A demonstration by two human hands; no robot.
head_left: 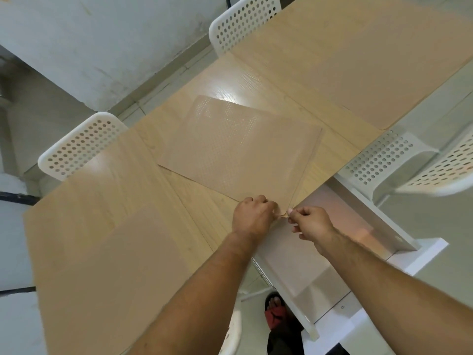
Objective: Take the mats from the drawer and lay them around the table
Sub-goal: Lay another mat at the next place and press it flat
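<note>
Head view, items listed against the wooden table (122, 201). 2 white perforated chairs (82, 147) beyond its far edge. Translucent dotted mats (238, 149), stacked, flat on the table's middle. Left hand (252, 216) and right hand (311, 224) both pinching the stack's near corner at the table's near edge. White open drawer (358, 213) under that edge, right.

White perforated chairs (79, 147) around, grey wall (102, 47) behind, red sandal (275, 315) on the floor
</note>
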